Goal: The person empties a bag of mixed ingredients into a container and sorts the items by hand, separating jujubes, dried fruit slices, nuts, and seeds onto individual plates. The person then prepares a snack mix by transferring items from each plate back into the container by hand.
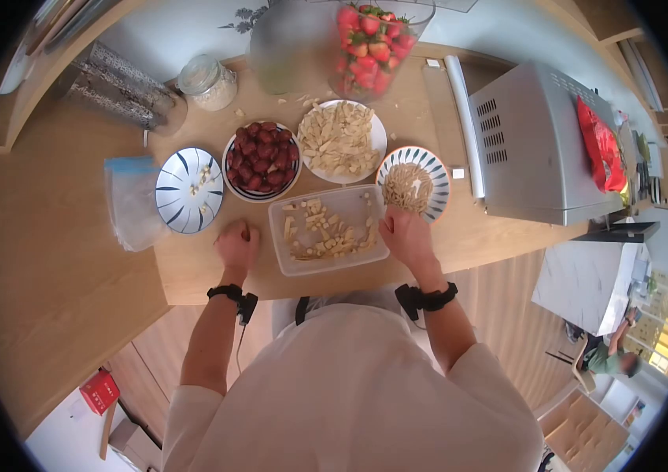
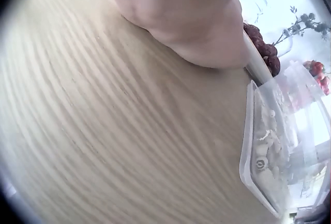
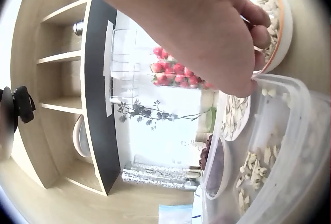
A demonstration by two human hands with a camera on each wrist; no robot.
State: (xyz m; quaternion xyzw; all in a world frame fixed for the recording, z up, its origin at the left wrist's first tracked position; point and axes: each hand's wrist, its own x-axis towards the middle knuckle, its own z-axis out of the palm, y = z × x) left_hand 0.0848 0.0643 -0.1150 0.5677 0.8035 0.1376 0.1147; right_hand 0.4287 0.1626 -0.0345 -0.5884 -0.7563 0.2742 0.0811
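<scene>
My right hand (image 1: pixel 410 241) is at the near edge of a patterned bowl (image 1: pixel 441 167) of thin pale strips (image 1: pixel 407 186). In the right wrist view its fingers (image 3: pixel 260 36) are curled over that bowl; whether they pinch a strip is hidden. Just left stands a clear plastic container (image 1: pixel 275 236) with pale cut pieces (image 1: pixel 332 237) on its bottom. My left hand (image 1: pixel 237 245) rests on the table left of the container, fingers loosely curled, with nothing visible in it. In the left wrist view, that hand (image 2: pixel 191 22) is near the container (image 2: pixel 248 146).
Behind are a bowl of red dates (image 1: pixel 262 160) and a white plate of pale slices (image 1: pixel 340 138). A striped plate (image 1: pixel 180 191) and plastic bag (image 1: pixel 133 212) lie left. Farther back are a jar (image 1: pixel 208 82) and strawberries (image 1: pixel 371 51); a silver appliance (image 1: pixel 519 141) stands right.
</scene>
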